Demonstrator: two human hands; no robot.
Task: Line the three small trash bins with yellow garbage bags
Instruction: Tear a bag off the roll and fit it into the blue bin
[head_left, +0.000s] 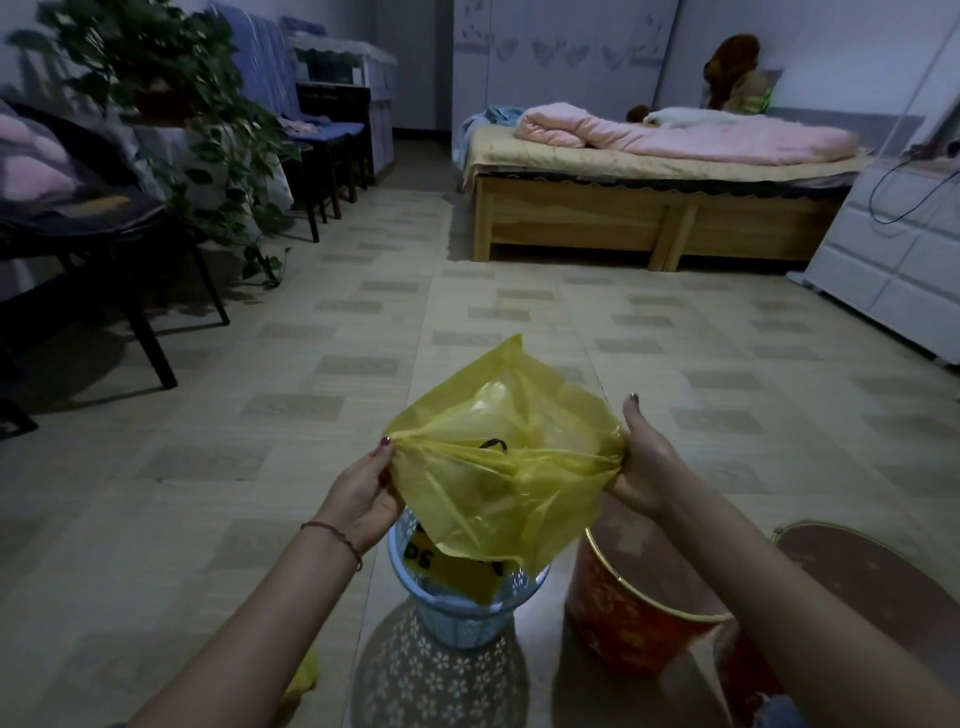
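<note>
Yellow scrap of plastic (301, 675) lies on the tiled floor (519, 312) at lower left, beside my left forearm. My left hand (363, 493) has a thin bracelet (335, 540) at the wrist, and its fingers (385, 452) pinch the gathered left edge of the yellow garbage bag (498, 467). The bag is held in the air, stretched between both hands, mouth partly spread, its lower end hanging just above the blue bin (457, 608). That perforated blue bin stands on the floor with something yellow with dark print (457, 566) inside; can't tell what it is. Just right of it stands the red bin (623, 618), gold rim, tilted slightly. My right hand (644, 462) grips the bag's bunched right edge, thumb up. A third dark red bin (743, 670) sits behind my right forearm, mostly hidden. A dark oval mat (872, 571) lies far right. Further back: chairs and a potted plant (171, 93) on the left, a wooden bed (649, 208) with a pink quilt (701, 135) on the right.
</note>
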